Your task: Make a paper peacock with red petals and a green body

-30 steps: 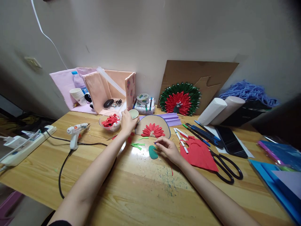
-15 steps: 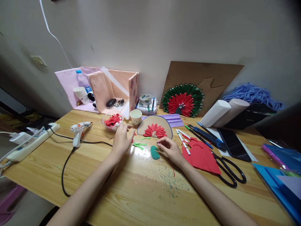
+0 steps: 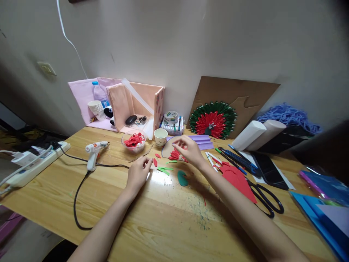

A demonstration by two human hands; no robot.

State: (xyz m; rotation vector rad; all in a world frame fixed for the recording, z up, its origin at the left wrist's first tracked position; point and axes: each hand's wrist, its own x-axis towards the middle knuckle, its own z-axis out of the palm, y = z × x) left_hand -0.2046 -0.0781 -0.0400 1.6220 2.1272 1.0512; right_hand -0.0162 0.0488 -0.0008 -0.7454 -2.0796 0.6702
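Observation:
My right hand (image 3: 188,150) is raised over a rounded cardboard piece (image 3: 167,148) with a dark edge and a fan of red petals (image 3: 176,155). Its thumb and forefinger are pinched together; anything between them is too small to make out. My left hand (image 3: 139,174) rests on the table with its fingers curled in, its tips beside loose red petals (image 3: 155,162). What it holds, if anything, is hidden. Green strips (image 3: 165,170) lie between the hands. A dark green rounded cutout (image 3: 182,178) lies nearer to me, below the right wrist.
A glue gun (image 3: 94,153) stands at left, its black cord looping over the table. Behind the hands are a bowl of red scraps (image 3: 134,142) and a paper cup (image 3: 160,137). Red sheets (image 3: 238,180), scissors (image 3: 268,200) and pens (image 3: 240,158) lie at right.
My right hand has moved up from beside the green cutout to above the cardboard piece. My left hand has drawn back toward me, uncovering red petals. The view has shifted slightly.

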